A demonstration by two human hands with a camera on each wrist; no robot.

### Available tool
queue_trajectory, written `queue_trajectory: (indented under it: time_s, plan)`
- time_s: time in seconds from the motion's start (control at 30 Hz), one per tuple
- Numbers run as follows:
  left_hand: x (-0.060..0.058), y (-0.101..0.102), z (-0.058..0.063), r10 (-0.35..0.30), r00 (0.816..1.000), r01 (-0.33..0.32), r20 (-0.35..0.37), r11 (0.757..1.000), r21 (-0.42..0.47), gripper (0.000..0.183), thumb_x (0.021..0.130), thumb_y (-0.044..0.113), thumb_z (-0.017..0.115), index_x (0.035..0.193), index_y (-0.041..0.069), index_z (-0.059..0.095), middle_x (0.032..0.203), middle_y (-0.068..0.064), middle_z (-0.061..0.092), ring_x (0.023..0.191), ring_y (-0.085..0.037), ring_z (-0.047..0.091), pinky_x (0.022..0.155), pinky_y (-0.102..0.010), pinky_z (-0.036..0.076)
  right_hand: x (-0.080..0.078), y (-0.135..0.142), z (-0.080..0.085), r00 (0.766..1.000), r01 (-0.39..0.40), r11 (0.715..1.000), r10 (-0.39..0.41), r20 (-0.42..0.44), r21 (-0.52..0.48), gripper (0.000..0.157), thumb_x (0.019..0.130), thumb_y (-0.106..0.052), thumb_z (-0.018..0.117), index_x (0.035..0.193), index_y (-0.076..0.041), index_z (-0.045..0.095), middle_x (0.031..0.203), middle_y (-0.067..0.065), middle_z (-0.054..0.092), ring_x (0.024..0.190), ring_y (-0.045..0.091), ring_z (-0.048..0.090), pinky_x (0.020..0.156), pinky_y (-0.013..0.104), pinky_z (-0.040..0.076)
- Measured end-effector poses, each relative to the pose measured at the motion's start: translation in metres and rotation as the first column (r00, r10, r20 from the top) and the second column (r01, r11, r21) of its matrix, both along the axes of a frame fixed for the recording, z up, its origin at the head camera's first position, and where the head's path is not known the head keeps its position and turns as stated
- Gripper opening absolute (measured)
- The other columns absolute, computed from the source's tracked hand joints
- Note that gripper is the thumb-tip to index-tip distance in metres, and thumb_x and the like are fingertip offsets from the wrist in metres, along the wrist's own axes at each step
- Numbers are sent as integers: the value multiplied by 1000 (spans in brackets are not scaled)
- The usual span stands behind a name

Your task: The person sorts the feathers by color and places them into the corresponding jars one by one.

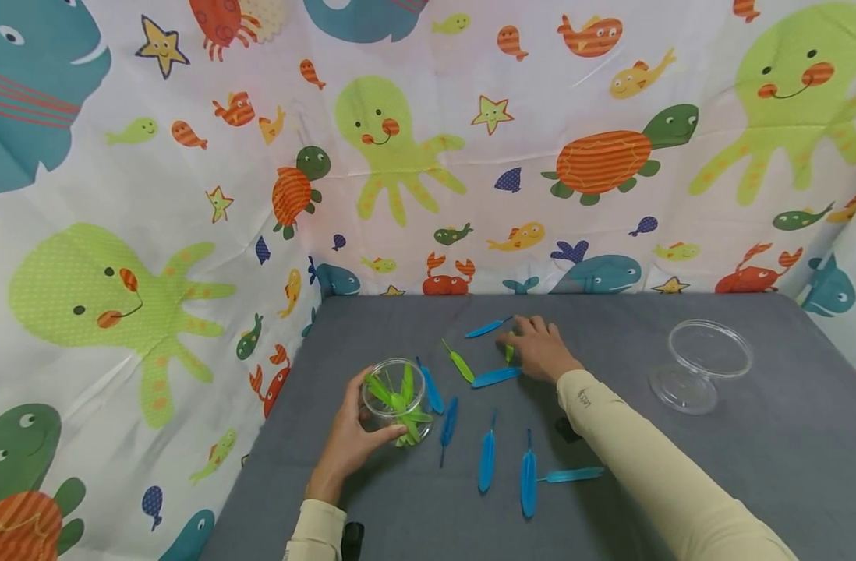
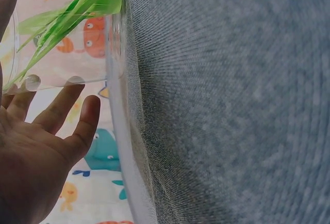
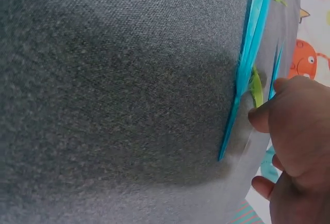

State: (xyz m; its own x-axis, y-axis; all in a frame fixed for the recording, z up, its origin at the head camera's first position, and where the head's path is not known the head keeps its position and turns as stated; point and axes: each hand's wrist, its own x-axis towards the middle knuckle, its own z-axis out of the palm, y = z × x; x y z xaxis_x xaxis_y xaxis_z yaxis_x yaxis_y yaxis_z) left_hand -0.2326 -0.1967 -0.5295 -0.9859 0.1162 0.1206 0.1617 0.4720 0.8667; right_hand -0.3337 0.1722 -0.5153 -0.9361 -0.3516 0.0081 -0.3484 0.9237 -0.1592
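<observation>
My left hand grips a clear plastic jar by its sides, thumb at the front. Several bright green feathers lie crossed inside it. At the back of the table my right hand reaches over a green feather, with thumb and index fingertips right at its end. In the right wrist view a gap shows between that thumb and index finger. A blue feather lies just in front of the right hand, and another blue feather lies just beyond it to the left.
Another green feather lies between the hands. Several blue feathers are spread nearer the front, among them one blue feather close to the right forearm. A second clear jar stands on the grey table at the right. A patterned curtain borders the back.
</observation>
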Motion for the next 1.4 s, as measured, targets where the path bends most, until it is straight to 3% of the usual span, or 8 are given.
queue_trajectory:
  time_s: [0.1, 0.3, 0.53, 0.7, 0.8, 0.97, 1.17, 1.4]
  plan:
    - [1, 1, 1, -9, 1000, 9, -2, 1000, 5, 111, 71, 33, 94, 157, 37, 25, 160, -5, 41, 135, -38, 54, 109, -62, 44, 1, 1, 1, 1000, 18, 1000, -18, 24, 13, 48, 98, -2, 58, 142, -20, 61, 159, 25, 36, 143, 49, 32, 110, 67, 31]
    - [1, 2, 2, -13, 1000, 13, -4, 1000, 8, 111, 71, 33, 95, 158, 37, 26, 159, -5, 41, 133, -38, 55, 108, -62, 44, 0, 8, 1, 997, 71, 997, -72, 7, 12, 28, 99, -10, 60, 125, -17, 69, 142, 25, 52, 127, 45, 42, 100, 62, 35]
    - [-1, 1, 0, -6, 1000, 6, -9, 1000, 4, 111, 70, 34, 95, 157, 35, 26, 159, -5, 42, 135, -38, 54, 109, -64, 44, -2, 18, -1, 998, 63, 998, -64, -6, -15, 12, 99, -15, 62, 104, -18, 73, 124, 19, 62, 112, 40, 45, 92, 58, 35]
    - [-1, 1, -1, -1, 1000, 1, -3, 1000, 6, 111, 70, 32, 95, 157, 36, 26, 159, -5, 42, 137, -35, 53, 109, -63, 44, -3, 24, -3, 997, 75, 991, -76, 2, -113, 8, 94, -15, 71, 99, -16, 77, 107, 11, 68, 99, 33, 48, 85, 53, 34]
    - [-1, 2, 0, -3, 1000, 3, -3, 1000, 9, 111, 70, 32, 95, 157, 35, 26, 159, -6, 42, 137, -35, 53, 109, -62, 44, -3, 28, -3, 994, 111, 970, -104, 44, -218, 6, 91, -16, 74, 96, -14, 77, 101, 8, 73, 96, 31, 52, 84, 53, 33]
    - [-1, 2, 1, -5, 1000, 5, -3, 1000, 8, 111, 70, 31, 95, 158, 35, 26, 160, -6, 41, 139, -34, 51, 109, -62, 44, -5, 31, -2, 983, 169, 907, -128, 129, -385, 9, 91, -18, 75, 98, -13, 74, 94, 6, 75, 91, 29, 62, 87, 55, 31]
    - [-2, 1, 0, 3, 1000, -3, -5, 1000, -10, 112, 70, 33, 95, 158, 35, 25, 160, -5, 40, 140, -33, 50, 110, -61, 44, -3, 28, 4, 985, 153, 837, -84, 153, -525, 17, 93, -19, 74, 107, -11, 71, 87, 5, 72, 77, 21, 61, 93, 61, 29]
    - [-1, 1, 0, 9, 1000, -9, 2, 1000, -19, 111, 71, 33, 95, 158, 36, 25, 160, -6, 41, 139, -35, 51, 110, -61, 44, -1, 19, 8, 991, 113, 808, -52, 121, -578, 19, 93, -17, 74, 110, -10, 70, 84, 7, 74, 74, 16, 63, 86, 52, 28]
